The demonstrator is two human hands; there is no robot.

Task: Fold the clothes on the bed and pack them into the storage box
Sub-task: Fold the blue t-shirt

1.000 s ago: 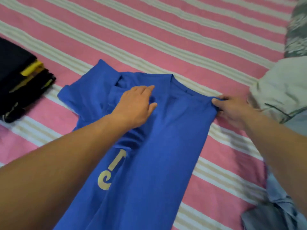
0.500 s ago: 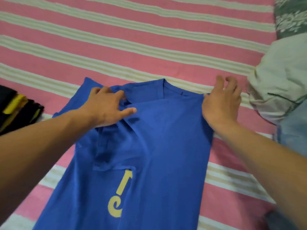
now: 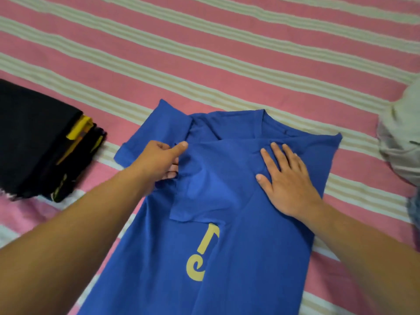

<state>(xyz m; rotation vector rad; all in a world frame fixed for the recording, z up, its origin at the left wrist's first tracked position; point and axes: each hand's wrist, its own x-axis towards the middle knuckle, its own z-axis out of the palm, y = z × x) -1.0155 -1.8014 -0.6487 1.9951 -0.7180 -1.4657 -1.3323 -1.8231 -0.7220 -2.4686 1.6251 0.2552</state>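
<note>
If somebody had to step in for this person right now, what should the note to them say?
Left hand: pinches a fold of the blue shirt near its left shoulder.
Right hand: flat, fingers straight, pressing the shirt's right side down.
Shirt: spread on the striped bed, collar away from you, right side already folded in, left sleeve still sticking out.
Done: a folded black and yellow stack lies to the left.
Left: fold the left side in, fold the shirt up, do the pale clothes at the right edge, then pack everything. No storage box is in view.
</note>
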